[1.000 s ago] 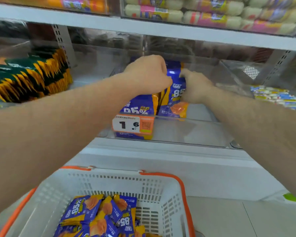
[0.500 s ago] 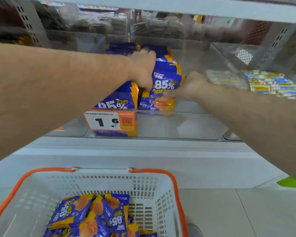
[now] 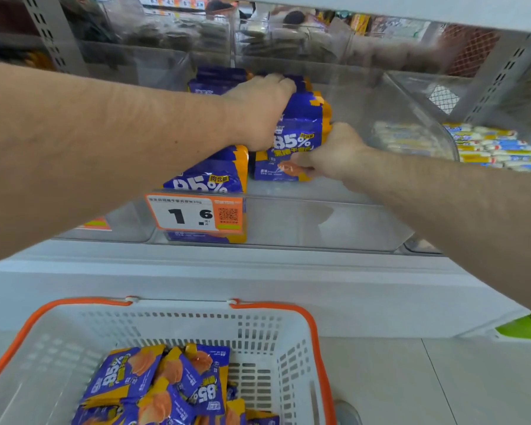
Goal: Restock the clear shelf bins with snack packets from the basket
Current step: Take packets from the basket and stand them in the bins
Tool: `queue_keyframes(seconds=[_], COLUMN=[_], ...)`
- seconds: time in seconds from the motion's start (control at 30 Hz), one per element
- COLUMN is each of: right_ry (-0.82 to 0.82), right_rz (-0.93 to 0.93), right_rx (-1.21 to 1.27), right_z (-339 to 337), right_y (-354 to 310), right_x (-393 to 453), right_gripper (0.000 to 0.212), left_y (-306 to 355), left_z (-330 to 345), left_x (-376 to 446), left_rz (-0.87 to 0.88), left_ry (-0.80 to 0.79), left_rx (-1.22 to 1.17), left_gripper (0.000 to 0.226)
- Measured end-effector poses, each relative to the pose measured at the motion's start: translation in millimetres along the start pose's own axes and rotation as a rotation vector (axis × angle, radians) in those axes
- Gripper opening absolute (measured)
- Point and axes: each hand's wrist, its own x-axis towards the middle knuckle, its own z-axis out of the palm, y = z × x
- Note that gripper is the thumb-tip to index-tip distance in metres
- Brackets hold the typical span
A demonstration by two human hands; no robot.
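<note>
Inside the clear shelf bin [image 3: 334,222], two rows of purple-and-orange snack packets [image 3: 295,139] stand upright, each printed with a white "85%". The left hand [image 3: 258,111] grips the top of the right row, fingers curled over the packets' upper edges. The right hand [image 3: 328,151] pinches the lower corner of the front packet, fingers clamped on it. An orange-framed price tag [image 3: 193,214] reading "1.6" sits on the bin's front wall, before the left row. To the right, a neighbouring bin [image 3: 423,118] holds pale stick-shaped packs [image 3: 491,145]. Below the white shelf edge [image 3: 258,271], a white basket [image 3: 196,320] with orange rim holds more loose packets [image 3: 166,384] of the same kind, above a grey tiled floor [image 3: 411,384].
</note>
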Motion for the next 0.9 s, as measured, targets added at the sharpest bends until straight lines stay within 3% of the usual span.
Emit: queue_keyframes(seconds=[0.1,0.2,0.33,0.53,0.9], right_ry=[-0.148,-0.18,-0.223,-0.17,-0.258], right_rz=[0.146,0.049,0.03,0.063,0.036], right_rx=[0.175,0.139,0.093,-0.179,-0.048], right_z=[1.8,1.7,2.5,2.2,-0.1], right_y=[-1.2,-1.9,-4.6,-5.0,1.1], right_x=[1.9,2.3,-3.0,-3.3,7.8], right_gripper=[0.041,0.037,0.03,0.036,0.042], left_y=[6.7,8.7,4.5,2.7,1.9], left_z=[1.5,2.1,1.0,0.3,2.5], left_x=[-0.6,-2.4,1.4,7.7,9.1], left_rz=[-0.006,-0.033,-0.01,-0.023,-0.015], left_ry=[-0.093,-0.09,-0.106,-0.209,-0.117], left_rx=[0.022,0.062,0.026,-0.008,-0.037], left_gripper=[0.099,0.115,0.109,0.109,0.108])
